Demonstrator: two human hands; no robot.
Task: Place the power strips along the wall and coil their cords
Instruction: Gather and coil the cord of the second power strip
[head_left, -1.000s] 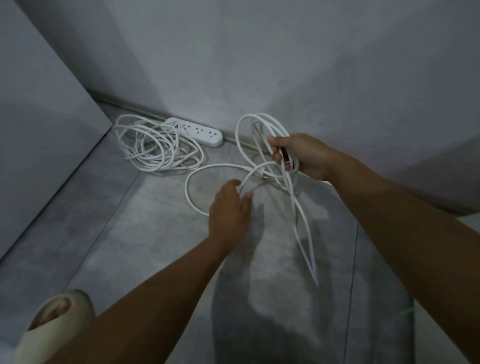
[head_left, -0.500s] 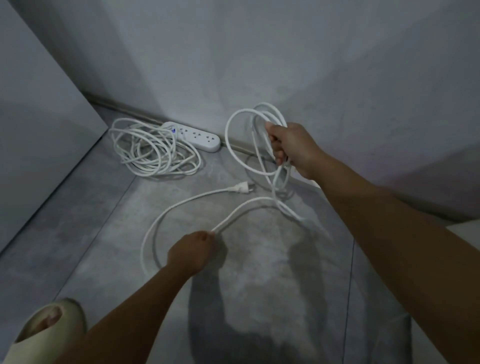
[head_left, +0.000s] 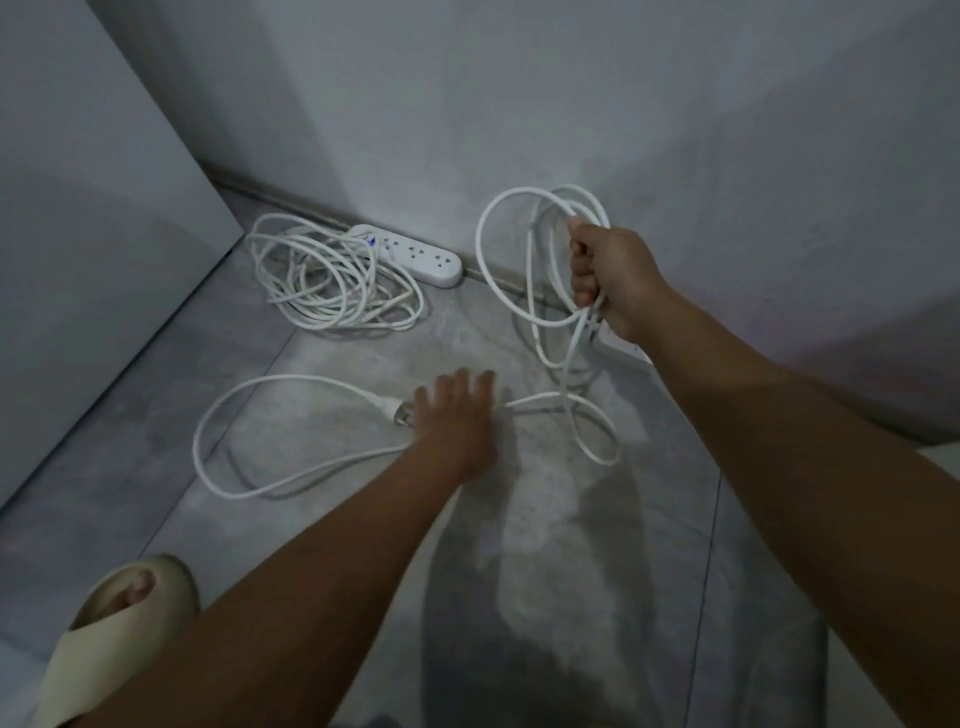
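Observation:
A white power strip (head_left: 410, 254) lies against the wall with its cord (head_left: 332, 280) coiled in a loose pile to its left. My right hand (head_left: 608, 275) is shut on several loops of a second white cord (head_left: 498, 249), held up near the wall. A second power strip (head_left: 621, 351) peeks out beneath my right wrist, mostly hidden. The free end of that cord runs in a wide loop (head_left: 218, 431) across the floor to its plug (head_left: 395, 410). My left hand (head_left: 457, 421) hovers flat over the cord beside the plug, fingers spread.
The grey tiled floor (head_left: 363, 519) meets pale walls at a corner at the far left. A grey panel (head_left: 78, 234) stands along the left side. My foot in a cream slipper (head_left: 109, 629) rests at the bottom left.
My left hand let go of the cord it had pulled back and moved forward to the plug, fingers now spread. My right hand still holds the loops.

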